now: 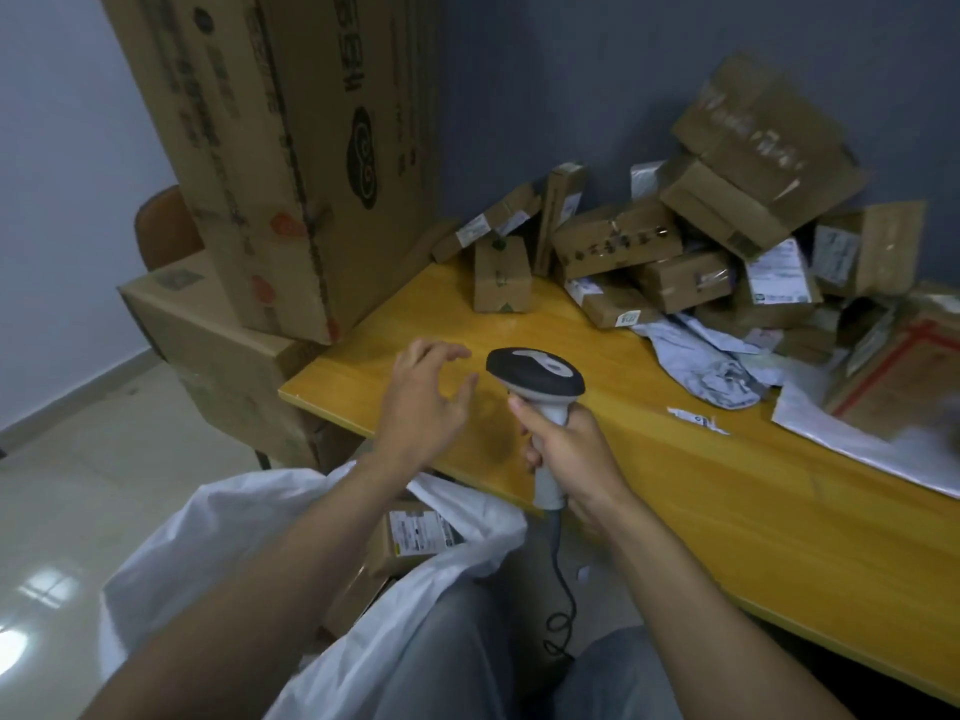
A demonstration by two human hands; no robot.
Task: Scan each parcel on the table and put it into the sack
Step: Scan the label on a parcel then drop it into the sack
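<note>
- My right hand (569, 454) grips the pale handle of the scanner (535, 376), fingers wrapped fully round it. The dark head points toward 12 o'clock, over the yellow surface (675, 485).
- My left hand (426, 402) hovers at 9 o'clock of the scanner head, fingers spread and relaxed, holding nothing, above the surface's near-left corner.
- The parcels (675, 252), brown boxes, many with white labels, are heaped at 1 to 2 o'clock of the scanner, against the dark wall (545, 85).
- One small box (502, 280) stands upright at 12 o'clock of the scanner, at the heap's left edge.
- Grey mailers (711, 366) lie crumpled at 3 o'clock of the scanner, against the heap.
- The white sack (234, 537) sits open at 7 o'clock of the scanner, below the surface's edge and under my left forearm. A labelled box (415, 532) lies inside it.
- The cable (563, 605) hangs from the handle toward 6 o'clock.
- Large cartons (291, 148) stand at 10 to 11 o'clock, beside the surface.
</note>
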